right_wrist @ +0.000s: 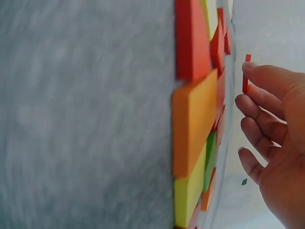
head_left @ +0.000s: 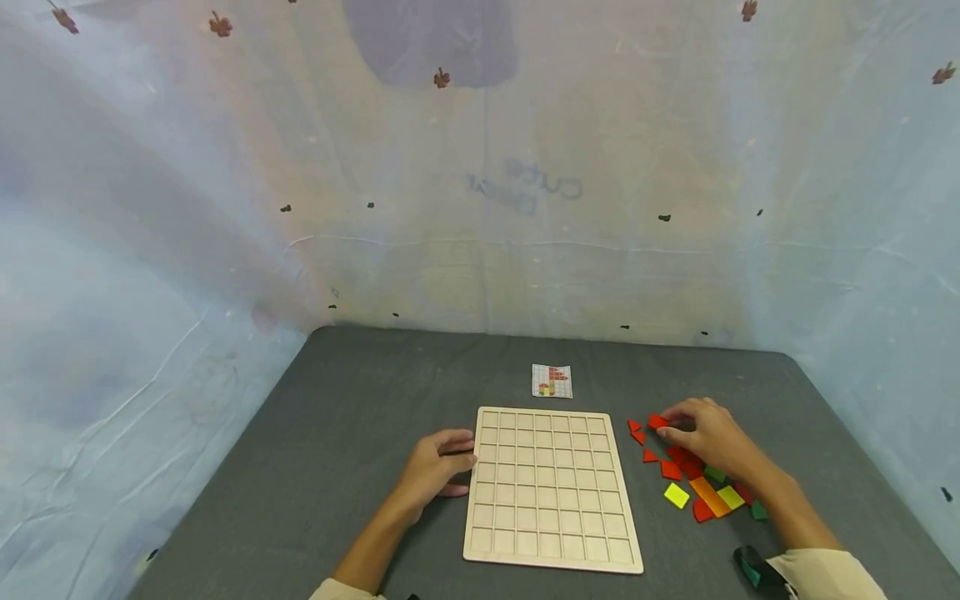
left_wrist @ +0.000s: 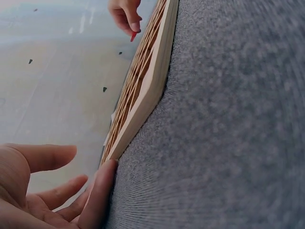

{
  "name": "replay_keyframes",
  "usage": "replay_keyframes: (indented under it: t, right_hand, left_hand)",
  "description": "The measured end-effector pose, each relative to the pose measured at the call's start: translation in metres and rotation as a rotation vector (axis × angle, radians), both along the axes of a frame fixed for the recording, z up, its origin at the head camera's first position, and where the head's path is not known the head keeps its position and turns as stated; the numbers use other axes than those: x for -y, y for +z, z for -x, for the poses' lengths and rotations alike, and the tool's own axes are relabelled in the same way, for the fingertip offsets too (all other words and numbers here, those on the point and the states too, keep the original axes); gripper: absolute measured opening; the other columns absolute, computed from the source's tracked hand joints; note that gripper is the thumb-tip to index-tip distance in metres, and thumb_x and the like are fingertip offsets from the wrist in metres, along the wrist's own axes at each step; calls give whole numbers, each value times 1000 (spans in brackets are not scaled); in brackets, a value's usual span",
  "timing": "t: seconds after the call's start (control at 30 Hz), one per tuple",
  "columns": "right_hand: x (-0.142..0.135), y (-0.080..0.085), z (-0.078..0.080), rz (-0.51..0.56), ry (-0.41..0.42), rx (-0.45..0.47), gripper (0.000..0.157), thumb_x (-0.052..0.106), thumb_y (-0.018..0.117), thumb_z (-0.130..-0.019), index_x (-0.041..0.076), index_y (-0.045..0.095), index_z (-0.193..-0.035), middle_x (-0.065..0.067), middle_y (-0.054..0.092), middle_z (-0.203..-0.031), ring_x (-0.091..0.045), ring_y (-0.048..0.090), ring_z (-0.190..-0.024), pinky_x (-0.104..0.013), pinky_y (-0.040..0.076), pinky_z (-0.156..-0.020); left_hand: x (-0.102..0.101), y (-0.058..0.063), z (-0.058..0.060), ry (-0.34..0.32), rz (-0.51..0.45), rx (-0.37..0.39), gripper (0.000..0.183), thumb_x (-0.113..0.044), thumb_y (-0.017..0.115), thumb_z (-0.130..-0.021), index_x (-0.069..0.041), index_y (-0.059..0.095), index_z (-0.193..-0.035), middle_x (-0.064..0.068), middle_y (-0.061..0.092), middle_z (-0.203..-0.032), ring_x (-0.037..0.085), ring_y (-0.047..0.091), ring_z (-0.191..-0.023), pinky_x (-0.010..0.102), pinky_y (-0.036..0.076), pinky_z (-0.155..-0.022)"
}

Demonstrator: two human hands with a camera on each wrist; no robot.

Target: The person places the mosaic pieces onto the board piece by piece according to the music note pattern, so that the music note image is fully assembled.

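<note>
A pale wooden grid board (head_left: 551,483) with rows of square cells lies on the grey table. My left hand (head_left: 435,471) touches its left edge with relaxed fingers, and the left wrist view has a fingertip (left_wrist: 110,168) right at the board's corner. Between thumb and finger, my right hand (head_left: 708,433) pinches a flat red tile (head_left: 657,421). The right wrist view shows that red tile (right_wrist: 246,74) on edge, raised above the pile. Under and around the right hand lie loose tiles, among them an orange one (head_left: 709,497), a yellow one (head_left: 677,496) and several red ones.
A small printed card (head_left: 552,381) with a coloured grid pattern lies beyond the board. Green tiles (head_left: 759,510) sit near the right forearm. A black strap (head_left: 753,571) is on the right wrist. A pale patterned sheet (head_left: 480,208) rises behind the table (head_left: 360,400).
</note>
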State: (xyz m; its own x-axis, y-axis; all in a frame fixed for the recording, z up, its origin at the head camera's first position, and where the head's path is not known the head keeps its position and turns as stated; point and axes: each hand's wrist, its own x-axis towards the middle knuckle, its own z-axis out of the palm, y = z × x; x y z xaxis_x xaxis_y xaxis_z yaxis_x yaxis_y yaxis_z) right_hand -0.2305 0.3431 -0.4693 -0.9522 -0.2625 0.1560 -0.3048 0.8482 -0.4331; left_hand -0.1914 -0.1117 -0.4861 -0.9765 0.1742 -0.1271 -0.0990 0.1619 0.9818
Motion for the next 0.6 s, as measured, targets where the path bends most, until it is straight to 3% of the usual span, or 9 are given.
replay_keyframes:
  t: [0.23,0.6]
  right_hand:
    - [17,5,-3,15,3,-8,31,27,79,-97,4,78,-117,-5,74,-108,-27,65,-100,-50,58,-85]
    - [49,14,-5,112,41,-6,30,25,79,-97,3,77,-118,3,72,-98,-10,63,-84,-27,56,-71]
  left_hand:
    - [1,-1,-1,-12,-21,-2,56,-5,74,-93,4,58,-146,26,63,-139,28,75,-103,41,67,-70]
    - [1,-3,-1,-7,11,-26,60,6,78,-86,3,61,-143,23,64,-137,28,72,-111,39,66,-64]
